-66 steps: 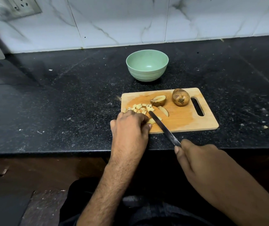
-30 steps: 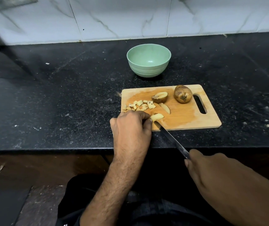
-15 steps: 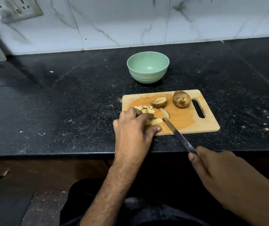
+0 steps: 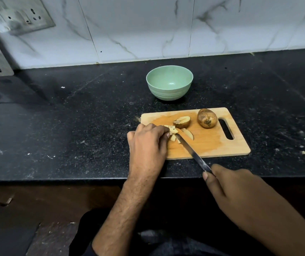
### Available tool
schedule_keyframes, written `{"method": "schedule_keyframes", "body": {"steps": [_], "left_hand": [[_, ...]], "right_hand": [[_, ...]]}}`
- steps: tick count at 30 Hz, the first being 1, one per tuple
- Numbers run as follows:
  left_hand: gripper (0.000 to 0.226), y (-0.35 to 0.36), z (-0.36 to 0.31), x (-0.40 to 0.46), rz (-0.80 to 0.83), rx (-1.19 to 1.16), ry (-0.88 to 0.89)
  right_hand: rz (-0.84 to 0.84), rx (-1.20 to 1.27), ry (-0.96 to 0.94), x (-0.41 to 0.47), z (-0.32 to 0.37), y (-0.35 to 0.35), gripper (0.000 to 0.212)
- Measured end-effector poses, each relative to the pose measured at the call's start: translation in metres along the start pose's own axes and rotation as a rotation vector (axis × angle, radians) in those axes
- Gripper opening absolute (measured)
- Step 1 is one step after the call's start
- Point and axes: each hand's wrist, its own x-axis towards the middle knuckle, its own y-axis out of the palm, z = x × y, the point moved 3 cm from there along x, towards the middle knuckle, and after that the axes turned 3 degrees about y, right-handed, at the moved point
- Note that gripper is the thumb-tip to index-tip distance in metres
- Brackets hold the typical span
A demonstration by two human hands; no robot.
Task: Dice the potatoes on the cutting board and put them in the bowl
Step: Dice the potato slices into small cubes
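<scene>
One potato strip (image 4: 173, 137) is under the blade on the cutting board (image 4: 209, 145), lying at the board's left-centre, directly ahead of the left hand (image 4: 147, 143) and up-left of the right hand (image 4: 227, 183). The left hand is the nearer: its curled fingers pin the strip, though the exact contact is partly hidden. The strip's own long axis cannot be told. The right hand is closed round the handle of one knife (image 4: 190, 150), whose blade runs diagonally from lower right to upper left, tip at the strip. Count on the board: one whole potato (image 4: 207, 118) at the far right, beside the handle slot; one cut potato half (image 4: 182, 121) to its left; one loose wedge (image 4: 188, 133) just right of the blade; a small cluster of diced pieces (image 4: 171, 128) at the left fingertips, too small to number. One green bowl (image 4: 169, 95) stands beyond the board on the black counter (image 4: 74, 126), apart from it and holding nothing visible. Judgement: dicing is partway; no transfer to the bowl has begun.
</scene>
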Motion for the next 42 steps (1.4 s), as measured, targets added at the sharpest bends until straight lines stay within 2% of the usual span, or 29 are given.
{"method": "schedule_keyframes", "body": {"steps": [5, 10, 16, 21, 25, 30, 36, 40, 42], "left_hand": [[0.021, 0.001, 0.003, 0.000, -0.005, -0.003, -0.052], [0.022, 0.000, 0.004, -0.001, -0.041, -0.036, -0.038], [0.031, 0.004, -0.003, -0.002, 0.091, -0.027, 0.053], [0.015, 0.006, -0.003, 0.003, 0.095, 0.049, 0.022], [0.016, 0.009, -0.005, 0.006, 0.105, 0.104, 0.045], [0.023, 0.008, -0.001, 0.006, 0.057, 0.025, 0.009], [0.033, 0.005, 0.000, 0.005, -0.026, -0.180, -0.025], [0.017, 0.008, -0.006, 0.005, -0.008, -0.177, 0.083], [0.020, 0.012, -0.011, 0.005, 0.049, -0.113, 0.168]], "right_hand": [[-0.060, -0.037, 0.026, 0.007, -0.008, -0.001, 0.036], [-0.005, -0.002, 0.008, 0.002, -0.003, 0.000, 0.036], [-0.051, 0.072, -0.003, 0.006, -0.005, -0.004, 0.037], [-0.036, 0.044, 0.002, 0.007, -0.012, -0.002, 0.037], [-0.032, 0.056, 0.003, 0.004, -0.010, -0.001, 0.037], [-0.043, 0.059, 0.006, 0.003, -0.011, -0.002, 0.039], [-0.058, 0.075, 0.013, 0.004, -0.014, -0.003, 0.041], [-0.077, 0.097, 0.036, 0.004, -0.016, -0.008, 0.042], [-0.070, 0.110, 0.053, 0.004, -0.018, -0.011, 0.040]]}}
